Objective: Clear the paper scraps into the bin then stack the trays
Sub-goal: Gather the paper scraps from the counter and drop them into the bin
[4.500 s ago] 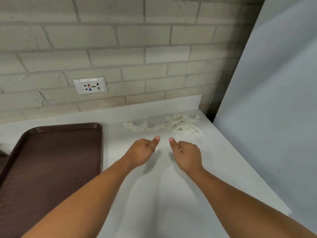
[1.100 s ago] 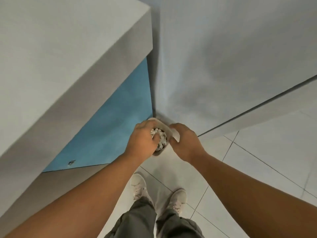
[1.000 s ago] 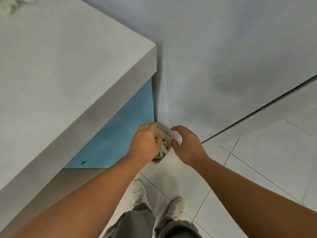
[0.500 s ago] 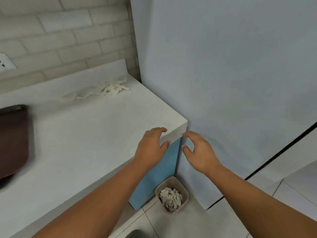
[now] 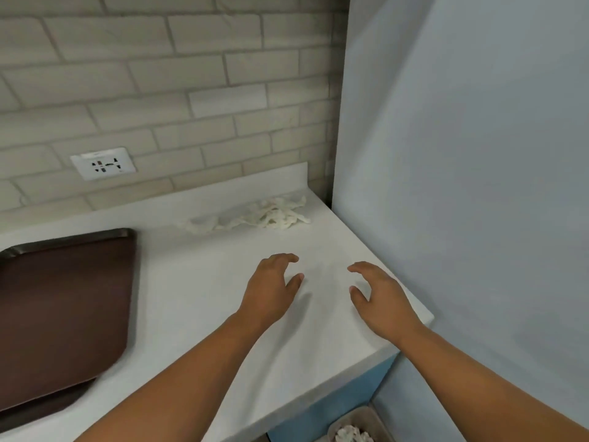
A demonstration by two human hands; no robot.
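Note:
White paper scraps (image 5: 264, 215) lie in a loose pile at the back right corner of the white counter (image 5: 207, 291). My left hand (image 5: 271, 288) and my right hand (image 5: 379, 298) hover above the counter a short way in front of the pile, both empty with fingers spread. A dark brown tray (image 5: 63, 311) rests on the counter at the left, with the edge of another tray showing under its near corner. The small beige bin (image 5: 360, 425) stands on the floor below the counter's right end, with white scraps inside.
A pale blue-grey panel (image 5: 462, 186) rises along the counter's right side. The brick wall behind carries a white socket (image 5: 102, 163). A blue cabinet face (image 5: 331, 406) runs under the counter edge beside the bin.
My hands were down at the bin with scraps; they have since come up empty over the counter and moved forward toward the pile. The view has lifted from floor to counter.

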